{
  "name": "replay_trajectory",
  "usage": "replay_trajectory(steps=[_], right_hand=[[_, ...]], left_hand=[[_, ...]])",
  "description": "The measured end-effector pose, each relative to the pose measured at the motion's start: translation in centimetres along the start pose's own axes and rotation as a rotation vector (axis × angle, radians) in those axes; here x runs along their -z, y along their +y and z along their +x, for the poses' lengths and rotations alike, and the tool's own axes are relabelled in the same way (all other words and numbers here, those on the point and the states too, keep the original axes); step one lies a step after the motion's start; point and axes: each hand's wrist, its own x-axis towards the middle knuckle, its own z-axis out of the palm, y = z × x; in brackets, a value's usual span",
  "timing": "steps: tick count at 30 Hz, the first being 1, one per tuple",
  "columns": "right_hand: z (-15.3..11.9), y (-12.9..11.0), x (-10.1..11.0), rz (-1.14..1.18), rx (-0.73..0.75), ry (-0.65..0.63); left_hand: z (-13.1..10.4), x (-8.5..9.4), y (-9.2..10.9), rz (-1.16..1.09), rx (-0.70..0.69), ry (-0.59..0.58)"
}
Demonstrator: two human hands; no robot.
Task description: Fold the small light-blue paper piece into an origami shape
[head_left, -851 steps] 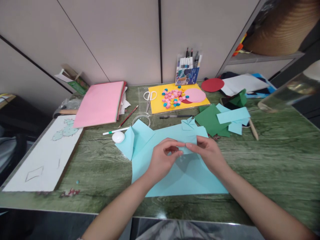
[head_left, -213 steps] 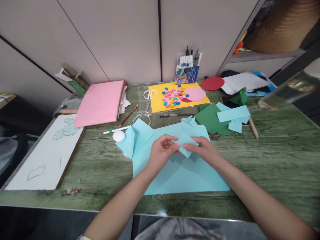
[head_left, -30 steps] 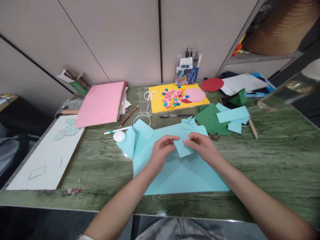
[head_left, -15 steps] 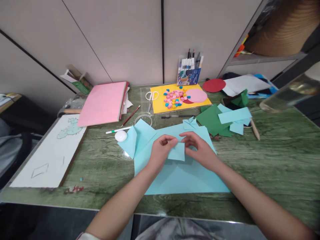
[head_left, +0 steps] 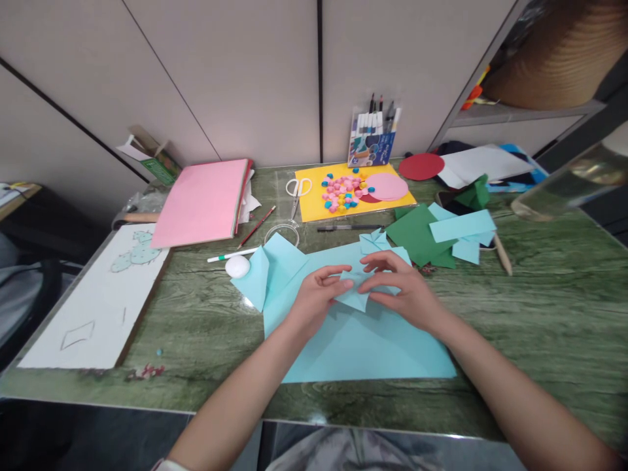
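Clock positions are read from the small blue paper [head_left: 353, 299], with 12 o'clock at the far side. The table [head_left: 520, 333] has a glossy, green, wood-grained surface. On it lies a large blue sheet [head_left: 367, 356], smooth and matt. At 1 o'clock, by its far edge, sits a pleated blue piece [head_left: 373, 241] with pointed folds. Straight-cut green paper [head_left: 417, 237] lies between 1 and 2 o'clock, beside overlapping blue strips [head_left: 461, 226]. Near 10 o'clock is a smooth white egg-shaped object [head_left: 237, 266].

The small blue paper is held above the large blue sheet, between both hands. The left hand [head_left: 316, 297], at 9 o'clock, is clamped on it, thumb on the upper face. The right hand [head_left: 405, 294], at 3 o'clock, has its fingers spaced apart at the paper's edge; whether they grip it cannot be told.

The small blue paper is tilted and straight-edged, one corner pointing towards 5 o'clock; fingers hide its full outline.
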Motion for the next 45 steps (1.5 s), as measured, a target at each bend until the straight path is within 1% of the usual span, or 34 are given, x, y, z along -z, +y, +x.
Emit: replay_trajectory(steps=[2,5,9,14,17,21,24,27,29,31,33,35,39,42,45], right_hand=[[0.1,0.1,0.3,-0.006,-0.015,0.010],[0.2,-0.1,0.3,0.019,-0.061,0.036],[0.4,-0.5,-0.3,0.065,-0.164,0.111],[0.4,-0.7,-1.2,0.152,-0.261,0.172],[0.2,-0.9,-1.4,0.091,-0.274,0.196],[0.1,-1.2,-1.4,0.053,-0.257,0.204],[0.1,-1.3,-1.5,0.126,-0.285,0.229],[0.2,-1.1,-1.8,0.289,-0.344,0.261],[0.2,-1.0,-1.8,0.403,-0.387,0.253],[0.3,-0.9,-1.8,0.457,-0.437,0.207],[0.3,-0.9,-1.7,0.447,-0.492,0.166],[0.3,-0.9,-1.7,0.415,-0.532,0.166],[0.3,-1.0,-1.7,0.369,-0.533,0.202],[0.3,-1.1,-1.6,0.330,-0.532,0.194],[0.3,-1.2,-1.4,0.282,-0.509,0.179]], left_hand=[[-0.1,0.1,0.0,-0.032,0.037,-0.043],[-0.2,0.1,-0.2,-0.049,0.057,-0.062],[-0.3,-0.1,-0.3,-0.043,0.061,-0.056],[-0.7,-0.6,0.1,-0.128,0.042,-0.077],[-0.8,-0.7,0.1,-0.072,0.011,-0.030],[-0.6,-0.8,-0.2,0.060,-0.093,0.021],[-0.4,-0.8,-0.5,0.109,-0.135,0.060],[-0.3,-0.8,-0.7,0.111,-0.144,0.085],[-0.3,-0.8,-0.7,0.099,-0.153,0.091],[-0.4,-0.7,-0.7,0.100,-0.159,0.099],[-0.4,-0.6,-0.8,0.114,-0.158,0.105],[-0.4,-0.6,-0.8,0.138,-0.161,0.103],[-0.7,-0.7,-0.4,0.212,-0.166,0.089],[-0.9,-0.8,0.2,0.263,-0.159,0.065],[-1.0,-0.8,0.5,0.271,-0.189,0.039]])
